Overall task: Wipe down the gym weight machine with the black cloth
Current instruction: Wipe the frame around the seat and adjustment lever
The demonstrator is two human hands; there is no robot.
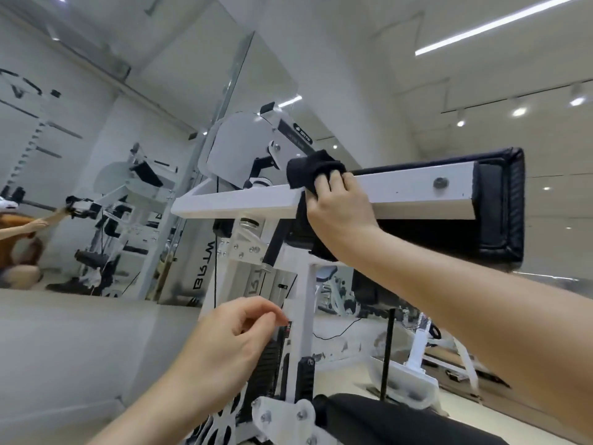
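cloth (308, 170) on bar (401, 191) | pad (494, 207) right end | mirror (80, 155) left

A: Type of location?
B: Indoor gym. Confirmed by white steel-framed weight machine (244, 200) at centre, fitted with black upholstered pad (500, 207) and black weight stack (268, 364) low on the frame.

A: Further indicators?
B: Full-height wall mirror (96, 155) at left, reflecting more white exercise equipment and a crouching person (19, 245). Additional white machine (423, 345) at lower right, standing on a pale floor (80, 348).

A: Lighting and finish?
B: White walls and ceiling; linear ceiling light (500, 24) at upper right, plus a row of round spotlights (519, 111) below it. Brand lettering visible on machine housing, mirrored in the reflection at lower centre.
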